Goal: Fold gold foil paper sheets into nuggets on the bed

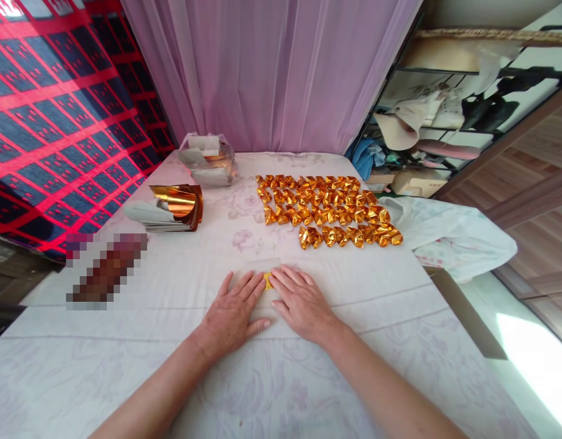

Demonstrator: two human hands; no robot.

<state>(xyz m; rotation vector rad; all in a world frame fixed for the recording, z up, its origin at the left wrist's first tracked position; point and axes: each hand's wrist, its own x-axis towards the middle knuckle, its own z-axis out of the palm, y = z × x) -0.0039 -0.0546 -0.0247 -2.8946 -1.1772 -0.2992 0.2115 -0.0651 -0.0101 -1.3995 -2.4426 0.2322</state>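
Observation:
Both of my hands lie palm down on the cloth-covered table (184, 347), close together in the middle. A small piece of gold foil paper (268, 281) shows between their fingertips, and a pale strip of it (264, 264) shows just beyond. My left hand (237, 305) presses on the paper's left side with its fingers flat and its thumb stretched out toward the right. From the other side, the flat fingers of my right hand (301, 299) press on the paper too. Most of the paper is hidden under the fingers.
Several rows of folded gold foil pieces (326, 198) stand at the back right. A fanned stack of foil sheets (175, 208) is at the left, with a clear bag of sheets (207, 160) behind it. A white plastic bag (459, 235) hangs by the right edge. A blurred patch (107, 268) covers something at left.

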